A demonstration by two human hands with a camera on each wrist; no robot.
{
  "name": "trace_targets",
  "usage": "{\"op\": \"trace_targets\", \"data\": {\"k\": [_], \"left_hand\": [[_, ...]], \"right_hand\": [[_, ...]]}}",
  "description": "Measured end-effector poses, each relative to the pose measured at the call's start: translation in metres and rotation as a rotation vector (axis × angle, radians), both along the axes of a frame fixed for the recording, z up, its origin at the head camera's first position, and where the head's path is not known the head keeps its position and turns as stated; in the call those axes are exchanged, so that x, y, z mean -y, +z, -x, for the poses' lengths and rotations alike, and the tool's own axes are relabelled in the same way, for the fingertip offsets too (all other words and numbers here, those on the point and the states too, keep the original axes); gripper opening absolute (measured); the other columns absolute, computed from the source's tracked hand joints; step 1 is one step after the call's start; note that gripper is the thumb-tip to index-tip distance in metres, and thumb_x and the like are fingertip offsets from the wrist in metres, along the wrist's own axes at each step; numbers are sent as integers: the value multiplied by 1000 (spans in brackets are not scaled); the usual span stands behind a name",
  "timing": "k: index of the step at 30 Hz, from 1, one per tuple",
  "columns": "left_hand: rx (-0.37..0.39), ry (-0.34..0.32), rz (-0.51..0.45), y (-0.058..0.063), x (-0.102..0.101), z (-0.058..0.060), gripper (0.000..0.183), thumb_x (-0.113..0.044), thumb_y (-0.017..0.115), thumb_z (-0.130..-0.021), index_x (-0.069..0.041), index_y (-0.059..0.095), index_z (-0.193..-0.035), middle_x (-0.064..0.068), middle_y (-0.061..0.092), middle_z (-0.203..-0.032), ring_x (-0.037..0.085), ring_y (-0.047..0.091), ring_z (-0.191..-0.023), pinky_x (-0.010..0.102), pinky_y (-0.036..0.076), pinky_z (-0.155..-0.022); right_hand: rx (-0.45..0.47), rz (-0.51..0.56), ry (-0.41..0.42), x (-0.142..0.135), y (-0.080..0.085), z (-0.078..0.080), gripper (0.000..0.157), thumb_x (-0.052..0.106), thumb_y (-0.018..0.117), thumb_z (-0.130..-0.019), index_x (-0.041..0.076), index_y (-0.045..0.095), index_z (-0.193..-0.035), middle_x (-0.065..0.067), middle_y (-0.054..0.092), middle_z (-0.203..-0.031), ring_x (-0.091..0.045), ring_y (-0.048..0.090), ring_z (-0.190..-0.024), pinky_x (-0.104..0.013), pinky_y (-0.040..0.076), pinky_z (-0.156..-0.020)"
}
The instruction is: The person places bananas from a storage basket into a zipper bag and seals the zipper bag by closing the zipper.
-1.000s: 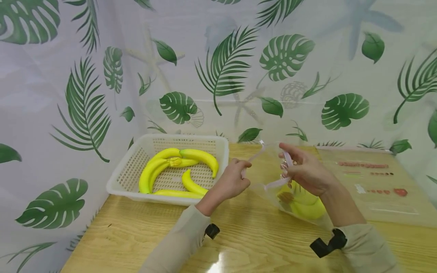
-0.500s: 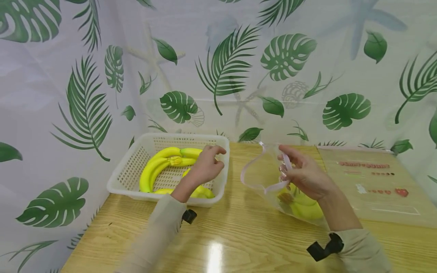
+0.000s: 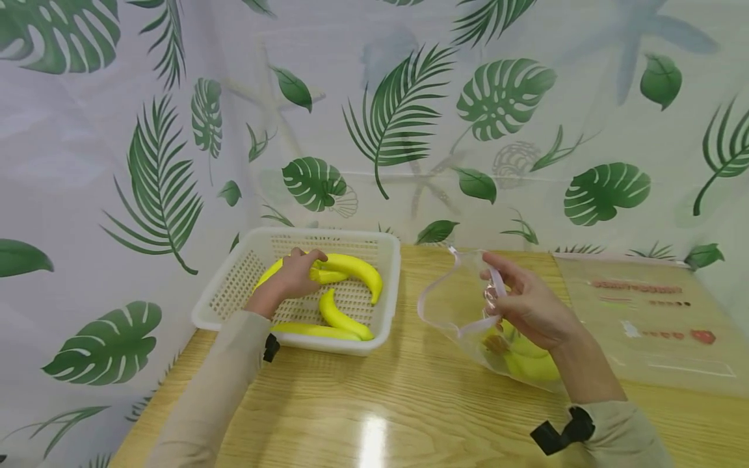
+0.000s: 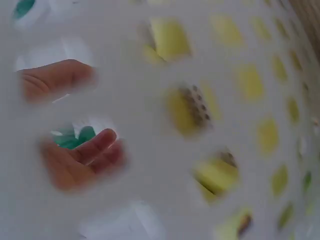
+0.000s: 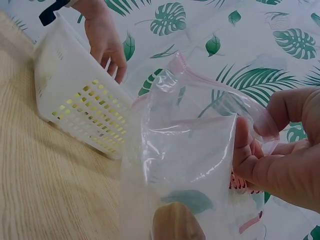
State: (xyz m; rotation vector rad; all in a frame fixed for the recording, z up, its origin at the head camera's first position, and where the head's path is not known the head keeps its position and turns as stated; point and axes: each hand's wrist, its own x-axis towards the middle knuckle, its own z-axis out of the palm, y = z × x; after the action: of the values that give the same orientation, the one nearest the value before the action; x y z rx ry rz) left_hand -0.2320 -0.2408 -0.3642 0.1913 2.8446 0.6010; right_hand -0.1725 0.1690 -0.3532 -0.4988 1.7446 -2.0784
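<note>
My left hand reaches over the white plastic basket, its fingers pointing down above the yellow bananas at the back. In the left wrist view, slices of the hand show through the basket's holes, its fingers loosely extended. The right hand pinches the rim of a clear zip bag between fingers and thumb. The bag's pink-edged mouth gapes toward the basket. Inside the bag lie yellow bananas, with a brown tip showing in the right wrist view.
Another flat clear zip bag with red printing lies at the right of the wooden table. Behind stands a white leaf-patterned sheet. More bananas rest along the basket's front side.
My left hand has left the bag's edge and moved left over the basket to the back bananas. The right hand keeps its pinch on the bag.
</note>
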Motion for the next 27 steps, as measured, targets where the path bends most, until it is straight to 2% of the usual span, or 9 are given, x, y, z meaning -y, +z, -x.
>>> {"op": "trace_targets", "data": {"k": [2, 4, 8, 11, 16, 18, 20, 24, 27], "left_hand": [[17, 10, 44, -5, 7, 3, 62, -3, 63, -88, -12, 42, -146, 32, 27, -145, 53, 27, -133, 54, 45, -91], [34, 28, 68, -10, 14, 5, 66, -4, 65, -89, -14, 38, -148, 32, 25, -146, 52, 24, -134, 59, 44, -94], [48, 56, 96, -18, 26, 7, 76, 0, 64, -88, -17, 29, -153, 35, 18, -148, 52, 23, -132, 54, 47, -84], [54, 46, 138, -22, 32, 8, 82, 9, 59, -87, -20, 24, -156, 35, 15, -149, 51, 22, -133, 46, 49, -74], [-24, 19, 202, -26, 42, 5, 78, 14, 53, -90, -18, 25, -155, 35, 21, -145, 51, 28, -128, 47, 50, -75], [-63, 32, 230, -27, 49, 2, 73, 11, 55, -92, -14, 25, -154, 35, 27, -140, 50, 32, -124, 51, 50, -79], [-67, 60, 240, -27, 57, -2, 72, 8, 59, -92, -10, 26, -153, 35, 31, -137, 49, 36, -122, 54, 49, -85], [10, 91, 212, -28, 71, -7, 72, 3, 63, -91, -7, 27, -152, 35, 35, -141, 45, 45, -120, 58, 44, -98], [86, 103, 170, -28, 76, -7, 71, 1, 61, -92, -8, 25, -153, 36, 31, -147, 43, 47, -121, 59, 42, -100]], "right_hand": [[-1, 14, 2, -1, 0, 0, 88, -19, 51, -86, 3, 6, -158, -12, 33, -126, -10, 49, -79, -21, 51, -59], [1, 26, 3, -1, -1, -1, 88, -19, 52, -86, 2, 6, -158, -12, 35, -123, -10, 50, -78, -21, 52, -59], [11, 36, 4, -2, -2, -1, 90, -19, 53, -85, 2, 6, -158, -12, 37, -122, -9, 51, -77, -21, 52, -59], [17, 29, 2, -3, -3, -2, 89, -20, 52, -85, 4, 6, -159, -11, 37, -122, -9, 51, -77, -21, 51, -60], [31, 26, 0, -3, -6, -4, 90, -19, 52, -86, 6, 5, -159, -10, 34, -125, -8, 50, -79, -21, 51, -62], [37, 36, 1, -3, -7, -4, 91, -19, 52, -86, 7, 5, -160, -9, 34, -126, -8, 50, -80, -21, 51, -64], [39, 49, 3, -3, -8, -4, 92, -18, 53, -86, 7, 5, -160, -9, 34, -126, -8, 50, -81, -21, 52, -66], [36, 62, 11, -3, -10, -5, 91, -18, 53, -87, 6, 3, -159, -9, 35, -126, -7, 50, -82, -21, 53, -70], [34, 64, 14, -2, -11, -5, 91, -17, 53, -87, 5, 2, -159, -10, 34, -126, -7, 50, -82, -21, 53, -71]]}}
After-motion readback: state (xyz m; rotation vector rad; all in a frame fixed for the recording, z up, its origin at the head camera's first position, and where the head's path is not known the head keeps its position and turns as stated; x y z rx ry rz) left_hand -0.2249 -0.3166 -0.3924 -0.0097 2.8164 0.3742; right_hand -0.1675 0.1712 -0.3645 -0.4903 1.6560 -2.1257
